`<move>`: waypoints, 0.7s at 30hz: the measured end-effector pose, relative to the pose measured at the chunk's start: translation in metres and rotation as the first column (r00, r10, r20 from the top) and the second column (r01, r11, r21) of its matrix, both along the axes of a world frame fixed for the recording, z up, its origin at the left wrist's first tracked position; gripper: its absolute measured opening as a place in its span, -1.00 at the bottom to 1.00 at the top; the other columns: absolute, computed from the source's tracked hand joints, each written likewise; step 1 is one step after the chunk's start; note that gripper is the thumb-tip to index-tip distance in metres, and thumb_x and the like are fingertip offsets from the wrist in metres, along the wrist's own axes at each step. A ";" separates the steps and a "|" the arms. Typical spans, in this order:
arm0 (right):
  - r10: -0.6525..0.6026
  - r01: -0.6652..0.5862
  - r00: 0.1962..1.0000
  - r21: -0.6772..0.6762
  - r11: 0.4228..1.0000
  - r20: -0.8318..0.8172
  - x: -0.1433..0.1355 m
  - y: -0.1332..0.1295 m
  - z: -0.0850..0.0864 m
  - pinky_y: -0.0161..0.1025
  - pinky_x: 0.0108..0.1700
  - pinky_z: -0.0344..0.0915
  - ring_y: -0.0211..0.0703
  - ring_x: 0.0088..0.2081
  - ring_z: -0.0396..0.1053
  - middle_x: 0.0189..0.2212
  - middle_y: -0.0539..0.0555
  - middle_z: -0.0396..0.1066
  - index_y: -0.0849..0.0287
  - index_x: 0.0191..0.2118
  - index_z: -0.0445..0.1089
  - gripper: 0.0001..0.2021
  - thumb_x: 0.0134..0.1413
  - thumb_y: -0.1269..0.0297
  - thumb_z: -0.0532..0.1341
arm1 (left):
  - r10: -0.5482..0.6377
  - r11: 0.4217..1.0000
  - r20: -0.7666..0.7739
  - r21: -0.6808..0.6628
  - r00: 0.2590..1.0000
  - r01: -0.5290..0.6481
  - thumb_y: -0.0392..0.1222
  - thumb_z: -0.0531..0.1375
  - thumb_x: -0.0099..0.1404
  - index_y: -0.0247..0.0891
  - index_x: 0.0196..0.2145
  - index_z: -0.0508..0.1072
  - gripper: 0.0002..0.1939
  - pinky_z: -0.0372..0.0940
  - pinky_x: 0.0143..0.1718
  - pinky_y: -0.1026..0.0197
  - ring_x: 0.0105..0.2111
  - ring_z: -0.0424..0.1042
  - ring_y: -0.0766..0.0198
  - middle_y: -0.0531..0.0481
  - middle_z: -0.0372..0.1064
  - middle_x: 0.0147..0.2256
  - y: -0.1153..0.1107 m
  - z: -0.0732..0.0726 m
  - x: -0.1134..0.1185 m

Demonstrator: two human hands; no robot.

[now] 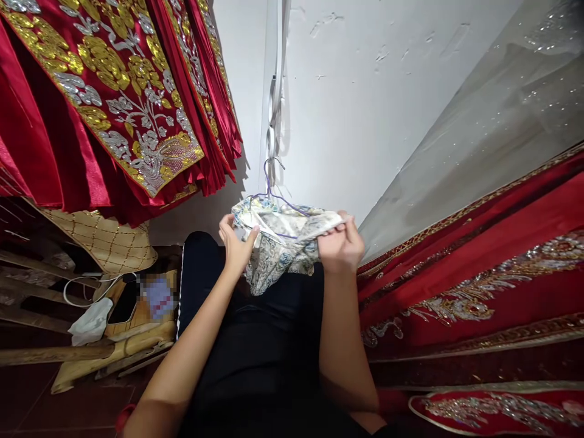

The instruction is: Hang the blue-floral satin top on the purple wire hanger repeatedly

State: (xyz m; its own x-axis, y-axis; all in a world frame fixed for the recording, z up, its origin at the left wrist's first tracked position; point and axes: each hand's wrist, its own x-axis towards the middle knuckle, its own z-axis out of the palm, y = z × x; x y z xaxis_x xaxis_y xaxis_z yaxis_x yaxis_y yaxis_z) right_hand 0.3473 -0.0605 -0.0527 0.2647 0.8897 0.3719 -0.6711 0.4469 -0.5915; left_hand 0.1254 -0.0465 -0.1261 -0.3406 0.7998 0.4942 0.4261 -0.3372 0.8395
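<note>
A patterned garment [269, 267] in white, grey and blue hangs in front of me on a purple wire hanger [285, 199]. The hanger's hook is caught at a cord or strap [269, 137] along the wall. My left hand [238, 243] is closed on the garment's left edge, thumb on top. At the other side, my right hand [342, 242] pinches the right edge, pulling the cloth out sideways. Part of the hanger's lower bar shows inside the garment's opening. Both hands' far fingers are partly hidden by cloth.
Red embroidered garments [146, 115] hang at upper left. More red beaded cloth [479, 292] and sheer sparkling fabric [493, 121] fill the right side. A wooden stool-like frame [55, 353], a white cable [68, 292] and a plastic bag [91, 322] lie at lower left.
</note>
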 end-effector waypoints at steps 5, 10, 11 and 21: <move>-0.227 0.228 0.974 -0.051 0.972 0.016 0.051 -0.001 -0.028 -0.27 -0.28 0.43 -0.23 -0.43 0.23 -0.49 -0.01 0.12 0.08 -0.45 0.22 -0.81 0.20 0.28 0.14 | 0.076 0.987 -0.236 -0.122 0.969 -0.107 -0.02 0.27 0.22 -0.10 0.20 0.21 -0.37 0.06 0.21 -0.19 0.28 0.05 -0.16 -0.23 0.09 0.27 0.045 0.037 0.004; -0.300 0.297 0.954 -0.165 0.940 0.012 0.067 0.000 -0.033 -0.31 -0.29 0.45 -0.26 -0.47 0.21 -0.49 -0.02 0.14 0.08 -0.42 0.25 -0.85 0.20 0.31 0.11 | -0.055 0.966 -0.212 -0.257 0.976 -0.002 -0.21 0.10 0.28 -0.09 -0.12 0.50 -0.75 0.10 0.16 -0.15 0.11 0.25 -0.11 -0.12 0.41 -0.01 0.053 0.022 -0.017; -0.255 0.249 0.967 -0.157 0.956 -0.021 0.064 -0.001 -0.028 -0.35 -0.36 0.42 -0.29 -0.51 0.15 -0.50 -0.04 0.11 0.09 -0.42 0.24 -0.83 0.21 0.27 0.14 | -0.076 0.966 -0.125 -0.254 0.989 0.042 -0.20 0.11 0.27 -0.10 -0.15 0.51 -0.76 0.13 0.13 -0.11 0.05 0.29 -0.08 -0.11 0.43 -0.08 0.051 0.017 -0.025; -0.137 0.218 0.919 -0.186 0.958 0.371 -0.004 0.005 -0.024 -0.40 -0.55 0.06 -0.44 -0.59 0.06 -0.59 -0.13 0.12 0.16 -0.48 0.24 -0.66 -0.20 0.30 0.47 | 0.043 0.955 0.703 -0.237 0.710 0.177 -0.25 0.05 0.12 -0.26 -0.44 0.37 -0.89 0.39 -0.34 0.17 -0.44 0.43 0.18 -0.03 0.38 -0.50 0.029 -0.021 -0.085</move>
